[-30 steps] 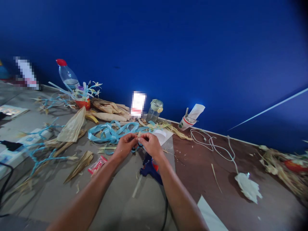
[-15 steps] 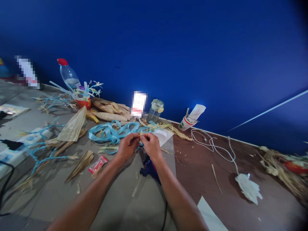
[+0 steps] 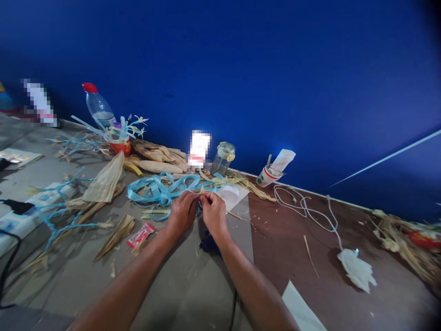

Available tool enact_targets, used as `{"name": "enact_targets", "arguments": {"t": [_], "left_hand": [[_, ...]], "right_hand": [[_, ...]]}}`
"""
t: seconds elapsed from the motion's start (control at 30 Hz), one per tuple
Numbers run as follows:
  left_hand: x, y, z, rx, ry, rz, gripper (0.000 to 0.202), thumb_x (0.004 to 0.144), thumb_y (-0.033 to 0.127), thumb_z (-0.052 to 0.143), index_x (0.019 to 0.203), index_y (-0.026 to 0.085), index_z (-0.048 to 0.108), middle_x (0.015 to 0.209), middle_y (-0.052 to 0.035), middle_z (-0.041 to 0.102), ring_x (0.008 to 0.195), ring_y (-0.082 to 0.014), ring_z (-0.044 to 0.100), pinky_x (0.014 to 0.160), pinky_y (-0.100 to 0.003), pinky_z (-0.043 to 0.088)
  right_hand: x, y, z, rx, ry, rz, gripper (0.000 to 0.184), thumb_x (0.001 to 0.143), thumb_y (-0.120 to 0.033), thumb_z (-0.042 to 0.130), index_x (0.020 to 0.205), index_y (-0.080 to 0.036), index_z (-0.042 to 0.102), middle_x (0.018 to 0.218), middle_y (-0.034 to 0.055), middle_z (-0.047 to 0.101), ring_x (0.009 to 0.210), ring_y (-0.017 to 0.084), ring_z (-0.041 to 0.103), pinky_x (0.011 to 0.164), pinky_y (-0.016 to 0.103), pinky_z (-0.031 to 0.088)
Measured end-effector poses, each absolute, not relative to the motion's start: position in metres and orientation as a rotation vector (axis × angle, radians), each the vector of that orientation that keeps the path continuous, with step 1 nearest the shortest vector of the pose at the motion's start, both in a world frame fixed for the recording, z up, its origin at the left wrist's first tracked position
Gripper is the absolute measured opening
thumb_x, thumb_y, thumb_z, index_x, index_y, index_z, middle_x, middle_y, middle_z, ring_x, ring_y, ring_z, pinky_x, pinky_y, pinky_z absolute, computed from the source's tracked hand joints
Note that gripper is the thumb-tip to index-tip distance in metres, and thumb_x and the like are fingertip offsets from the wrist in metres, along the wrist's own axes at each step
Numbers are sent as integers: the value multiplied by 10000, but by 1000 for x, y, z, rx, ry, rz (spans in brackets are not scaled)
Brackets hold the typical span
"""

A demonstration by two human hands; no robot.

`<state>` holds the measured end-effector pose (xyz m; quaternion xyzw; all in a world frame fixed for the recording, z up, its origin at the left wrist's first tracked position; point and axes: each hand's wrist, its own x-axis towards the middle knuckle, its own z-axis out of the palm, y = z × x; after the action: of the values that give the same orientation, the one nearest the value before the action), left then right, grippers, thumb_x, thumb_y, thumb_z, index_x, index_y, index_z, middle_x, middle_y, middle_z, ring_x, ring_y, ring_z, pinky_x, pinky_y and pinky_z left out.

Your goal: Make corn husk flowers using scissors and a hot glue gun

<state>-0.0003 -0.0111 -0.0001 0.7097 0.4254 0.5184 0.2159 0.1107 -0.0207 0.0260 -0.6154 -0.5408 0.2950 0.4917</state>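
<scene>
Both hands are working at frame centre in the head view. Left hand (image 3: 182, 212) and right hand (image 3: 213, 212) are meeting fingertip to fingertip, thumbs and forefingers pinching closed on a husk bit (image 3: 201, 193). It's small, pale, dry and fibrous, and the fingers are hiding most of it. Husk bit is sitting at 12 o'clock of both grips, right at the tips, just above the near end of the blue ribbon (image 3: 155, 189). The ribbon is lying in glossy flat loops at 10 o'clock from the left hand.

Dark blue glue gun (image 3: 207, 242) is lying under the right wrist, mostly covered. Flat tan husk leaf (image 3: 105, 179) and red packet (image 3: 140, 234) are sitting at 9 and 8 o'clock of the left hand. Glass jar (image 3: 222, 158) is standing at 12, paper cup (image 3: 267, 176) at 1. White cable (image 3: 306, 208) is curling at 3 on the brown board (image 3: 285, 239).

Grey table (image 3: 186, 294) is running bare toward 6 between the forearms. Clutter is crowding 9 through 1, and the blue wall (image 3: 275, 69) is closing off 12.
</scene>
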Motion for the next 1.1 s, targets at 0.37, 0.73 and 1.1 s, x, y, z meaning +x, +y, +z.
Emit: {"name": "enact_targets", "arguments": {"t": [0.37,0.73,1.1], "left_hand": [[-4,-7,-2,1944,1178,1432,132,851,222,538,873,215,668,865,-80,665,837,-200,595,824,-345,465],[-1,-7,6,1514,1143,1356,135,809,281,602,756,171,660,597,16,564,523,-110,509,508,-231,397],[-2,-5,0,1616,1148,1341,135,837,255,548,785,166,635,655,6,551,568,-112,502,539,-240,399]], "right_hand": [[114,-23,26,-1440,-1360,780,221,789,-183,454,796,-171,675,854,75,713,765,187,629,721,294,489],[129,-16,35,-1303,-1100,1248,160,677,-258,571,668,-175,708,695,21,668,588,126,545,622,265,441],[151,-9,50,-1229,-778,1528,236,574,-353,766,668,-158,671,684,-9,657,528,72,532,591,239,436]]}}
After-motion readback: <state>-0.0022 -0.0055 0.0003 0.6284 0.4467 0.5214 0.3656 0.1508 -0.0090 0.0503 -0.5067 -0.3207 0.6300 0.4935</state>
